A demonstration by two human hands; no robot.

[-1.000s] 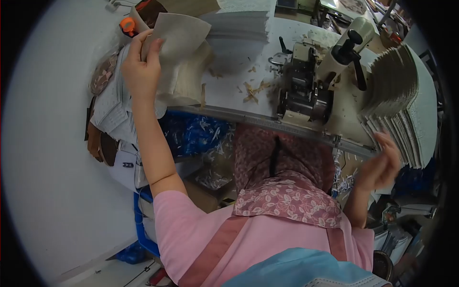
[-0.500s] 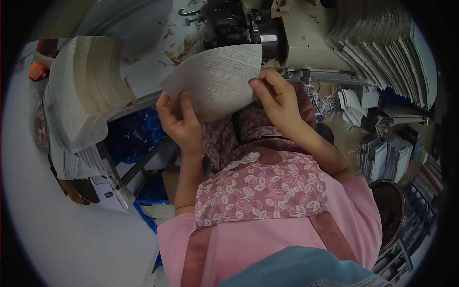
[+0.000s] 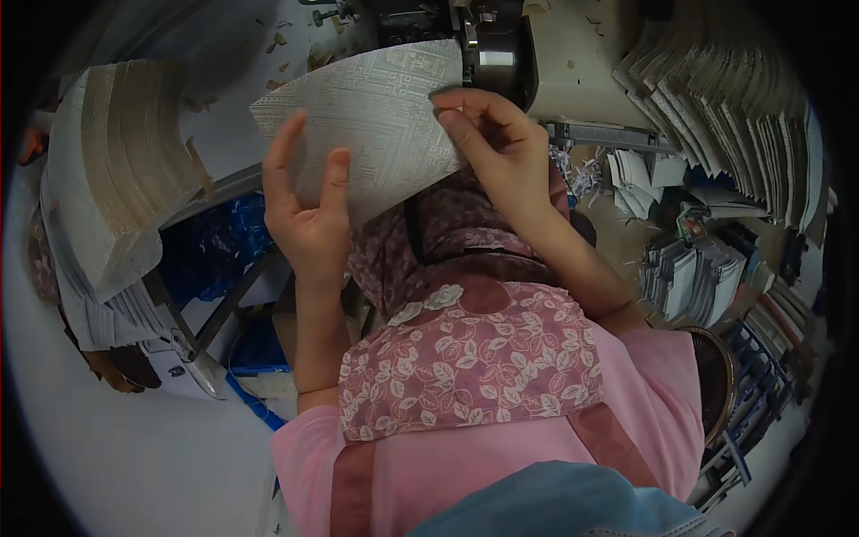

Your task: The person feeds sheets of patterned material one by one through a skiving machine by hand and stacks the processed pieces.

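A curved, light grey sheet piece (image 3: 376,116) with an embossed geometric pattern is held up in front of a dark machine (image 3: 425,22). My right hand (image 3: 501,148) pinches its right edge between thumb and fingers. At the lower left of the sheet, my left hand (image 3: 309,201) has thumb and fingers spread apart, overlapping the sheet in this view. The sheet's lower corner hangs above my lap, over a floral apron (image 3: 474,367).
A tall stack of cut pieces (image 3: 125,143) stands on the left, and another fanned stack (image 3: 725,107) on the right. Small scraps (image 3: 318,61) litter the white table around the machine. Below right are more bundles (image 3: 689,277) and a round stool (image 3: 711,385).
My left hand has loosened from the sheet and its fingers have spread. The sheet has shifted up and left and turned to show more of its pattern, with my right hand still pinching it.
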